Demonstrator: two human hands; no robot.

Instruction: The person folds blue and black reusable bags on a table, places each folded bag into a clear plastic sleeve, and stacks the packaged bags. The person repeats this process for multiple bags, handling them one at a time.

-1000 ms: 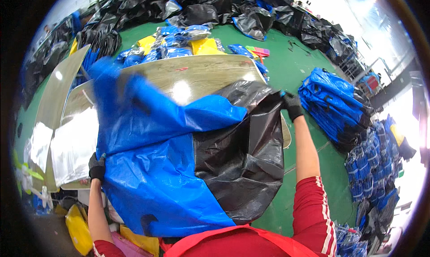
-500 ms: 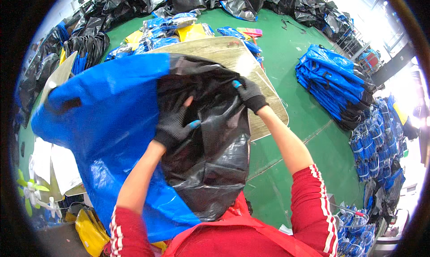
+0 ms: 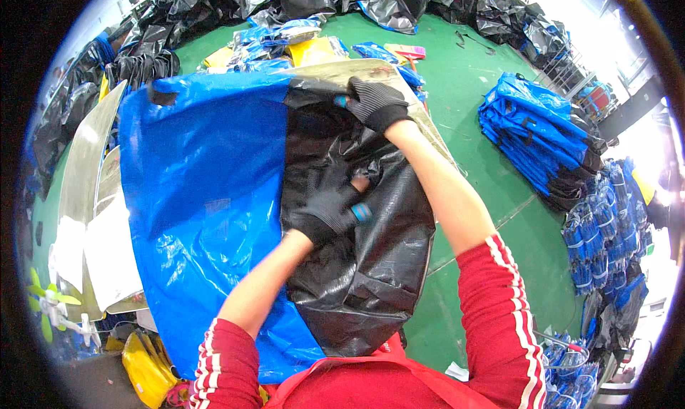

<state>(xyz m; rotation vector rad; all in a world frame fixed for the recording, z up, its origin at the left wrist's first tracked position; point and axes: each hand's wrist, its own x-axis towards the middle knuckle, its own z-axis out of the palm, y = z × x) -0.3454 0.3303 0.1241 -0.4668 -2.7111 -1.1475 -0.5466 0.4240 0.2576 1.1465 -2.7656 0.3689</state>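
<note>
A large blue and black tarpaulin sheet (image 3: 207, 174) lies spread over a table (image 3: 357, 69), its blue part at left and its black part at right. Its near end hangs close against my body, and the black part is creased. My left hand (image 3: 328, 206), in a dark knit glove with blue on the thumb, rests on the black part with fingers stretched out. At the far edge of the black part, my right hand (image 3: 374, 104) has its gloved fingers curled on the material. A small dark patch (image 3: 164, 97) shows at the sheet's far left corner.
Folded blue and black sheets (image 3: 535, 131) lie on the green floor at right, by bundled blue packs (image 3: 603, 223). Beyond the table are blue and yellow packages (image 3: 314, 51). A small green-bladed fan (image 3: 51, 302) and yellow material (image 3: 146, 370) are at lower left.
The sheet's far left corner has swung up and right, and the blue part now lies flatter. My left hand has moved right across the black part; my right hand has moved farther away and slightly left.
</note>
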